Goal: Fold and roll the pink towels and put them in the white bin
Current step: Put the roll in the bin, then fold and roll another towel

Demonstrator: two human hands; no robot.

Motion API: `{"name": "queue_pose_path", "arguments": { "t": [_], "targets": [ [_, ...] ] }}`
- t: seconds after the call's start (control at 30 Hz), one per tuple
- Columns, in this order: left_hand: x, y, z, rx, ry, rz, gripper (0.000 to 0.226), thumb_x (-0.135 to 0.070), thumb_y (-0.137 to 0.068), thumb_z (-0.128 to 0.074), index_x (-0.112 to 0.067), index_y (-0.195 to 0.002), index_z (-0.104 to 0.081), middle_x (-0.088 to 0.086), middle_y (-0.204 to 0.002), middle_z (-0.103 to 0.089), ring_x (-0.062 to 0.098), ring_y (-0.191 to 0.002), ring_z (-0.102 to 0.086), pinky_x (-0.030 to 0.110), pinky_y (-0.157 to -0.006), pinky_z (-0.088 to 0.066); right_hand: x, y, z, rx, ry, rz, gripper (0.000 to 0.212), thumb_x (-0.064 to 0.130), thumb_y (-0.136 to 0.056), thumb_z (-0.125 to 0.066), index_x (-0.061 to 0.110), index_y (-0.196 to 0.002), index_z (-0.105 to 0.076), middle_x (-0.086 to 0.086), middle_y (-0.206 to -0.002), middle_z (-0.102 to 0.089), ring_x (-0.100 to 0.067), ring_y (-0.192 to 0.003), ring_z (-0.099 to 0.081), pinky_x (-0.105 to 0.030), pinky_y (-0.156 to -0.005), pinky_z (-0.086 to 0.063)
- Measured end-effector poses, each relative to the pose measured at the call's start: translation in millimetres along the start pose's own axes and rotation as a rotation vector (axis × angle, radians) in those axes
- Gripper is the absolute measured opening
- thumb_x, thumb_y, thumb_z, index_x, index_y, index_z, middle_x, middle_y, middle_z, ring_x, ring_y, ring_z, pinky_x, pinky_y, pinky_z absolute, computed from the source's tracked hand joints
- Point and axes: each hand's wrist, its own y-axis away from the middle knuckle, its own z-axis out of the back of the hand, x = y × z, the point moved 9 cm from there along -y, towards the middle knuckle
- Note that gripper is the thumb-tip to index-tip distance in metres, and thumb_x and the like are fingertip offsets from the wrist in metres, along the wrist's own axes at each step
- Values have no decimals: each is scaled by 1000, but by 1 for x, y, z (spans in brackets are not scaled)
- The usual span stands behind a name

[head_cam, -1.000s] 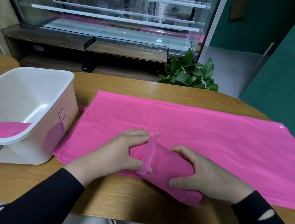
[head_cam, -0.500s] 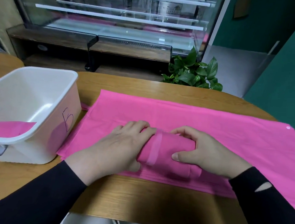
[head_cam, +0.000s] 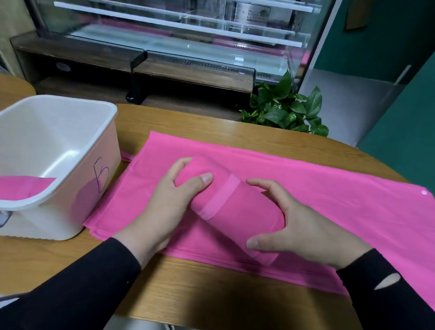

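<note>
Rolled pink towel (head_cam: 236, 208) lying diagonally on flat pink towel (head_cam: 312, 198), just right of white bin (head_cam: 88, 139). Left hand (head_cam: 166, 205) wrapped round the roll's upper-left end, thumb on top, fingers curled over the far side. Right hand (head_cam: 302, 228) cupped round the lower-right end, thumb at the near edge, fingers arched over the top. Lighter pink band (head_cam: 220, 196) circling the roll between the hands. Flat towel spread over wooden surface (head_cam: 201, 291), right of bin. Another pink towel (head_cam: 11, 187) inside bin, near corner. Purple mark (head_cam: 101, 174) on the bin's right wall. Potted plant (head_cam: 286, 107) beyond the surface's far edge, well right of bin.
</note>
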Motion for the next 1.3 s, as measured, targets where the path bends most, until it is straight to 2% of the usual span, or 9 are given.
{"name": "queue_pose_path", "arguments": {
  "t": [0.2, 0.3, 0.37, 0.43, 0.57, 0.7, 0.8, 1.13, 1.3],
  "targets": [
    [-14, 2, 14, -102, -149, -96, 19, -48, -79, -73, -58, -94, -66, -14, -98, -76, 5, -89, -72, 18, -73, -52, 13, -3, -8, 106, 377, -61, 123, 74, -59, -82, 51, -153, -6, 31, -146, -34, 5, -125, -45, -16, -101, -40],
    [-16, 1, 23, -141, -189, -95, 28, -58, -82, -64, -54, -110, -64, -15, -107, -74, 3, -99, -69, 18, -83, -53, 36, -18, -2, 25, 387, -94, 134, 88, -50, -73, 46, -155, -3, 24, -143, -42, -2, -117, -57, -24, -98, -46],
    [-14, 1, 30, -188, -169, -74, 62, -67, -83, -56, -23, -128, -61, -2, -115, -71, 12, -109, -66, 34, -97, -52, 53, -35, -9, -29, 507, -58, 128, 79, -57, -77, 42, -156, -5, 11, -131, -57, -9, -99, -64, -32, -87, -54],
    [-13, 0, 44, -257, -118, -54, 73, -70, -92, -43, -4, -115, -60, 12, -97, -69, 18, -93, -67, 35, -80, -55, 67, -48, -20, -58, 632, -16, 112, 66, -68, -79, 38, -154, -13, 8, -118, -59, -11, -85, -62, -35, -76, -55],
    [-16, -2, 95, -423, -172, -94, 46, -49, -106, -29, -16, -97, -60, 11, -70, -67, 25, -60, -66, 34, -55, -54, 89, -62, -17, -119, 541, 33, 87, 45, -72, -81, 43, -142, -31, 7, -82, -67, -4, -57, -63, -27, -54, -54],
    [-4, -17, 104, -185, -1102, -288, 25, -34, -100, -51, -17, -87, -62, 6, -82, -67, 25, -80, -59, 38, -69, -43, 135, -76, -12, -227, 267, 131, 74, 34, -72, -85, 44, -131, -42, -1, -81, -75, -11, -54, -70, -36, -51, -59],
    [25, -20, 92, 11, -1365, -299, 29, -38, -99, -53, -16, -80, -56, 4, -80, -62, 28, -80, -57, 42, -71, -43, 180, -96, -22, -192, 161, 203, 70, 28, -74, -87, 38, -130, -45, 4, -84, -76, -19, -63, -74, -34, -50, -60],
    [19, -17, 90, -38, -1328, -391, 23, -30, -94, -57, -16, -76, -53, -2, -77, -53, 21, -74, -49, 38, -70, -43, 289, -192, -81, -90, 468, 345, 82, 50, -70, -86, 27, -138, -45, 14, -104, -61, -3, -81, -64, -22, -62, -55],
    [23, -17, 95, 23, -1295, -339, 27, -28, -98, -44, -12, -80, -57, 3, -77, -57, 24, -72, -51, 44, -70, -46, 287, -235, -122, -28, 676, 330, 83, 48, -73, -83, 22, -141, -43, 6, -113, -59, -17, -93, -59, -29, -70, -50]
  ]
}}
